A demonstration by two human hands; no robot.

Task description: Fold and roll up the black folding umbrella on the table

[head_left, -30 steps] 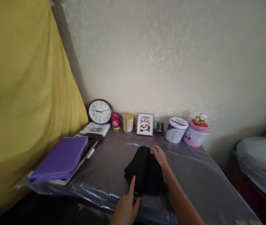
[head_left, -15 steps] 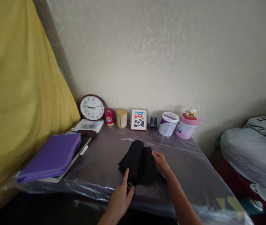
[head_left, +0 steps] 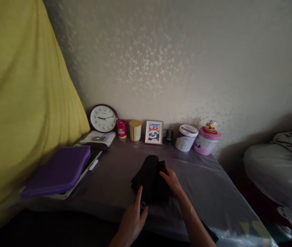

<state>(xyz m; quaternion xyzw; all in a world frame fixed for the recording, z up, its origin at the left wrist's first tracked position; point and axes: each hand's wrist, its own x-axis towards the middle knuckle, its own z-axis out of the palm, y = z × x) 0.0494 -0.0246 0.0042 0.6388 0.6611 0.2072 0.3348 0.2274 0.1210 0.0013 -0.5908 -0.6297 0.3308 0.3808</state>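
Note:
A black folding umbrella (head_left: 148,175), collapsed with its cloth loose, lies on the table with its handle toward me. My left hand (head_left: 133,219) grips the handle, the index finger stretched along the cloth and the thumb beside a round ringed button. On the other side, my right hand (head_left: 172,181) pinches a loose fold of the black cloth near its right edge. The fingertips of that hand are partly hidden by the fabric.
A purple folder (head_left: 58,169) lies on other flat items at left. Along the wall stand a clock (head_left: 104,118), a red tin (head_left: 121,129), a yellow tin (head_left: 135,131), a framed panda picture (head_left: 154,132), a black device (head_left: 169,136), a white tub (head_left: 186,138) and a pink tub (head_left: 205,142).
My right hand has moved slightly left over the cloth, drawing the loose fold in closer to the umbrella's middle. My left hand keeps its hold on the handle.

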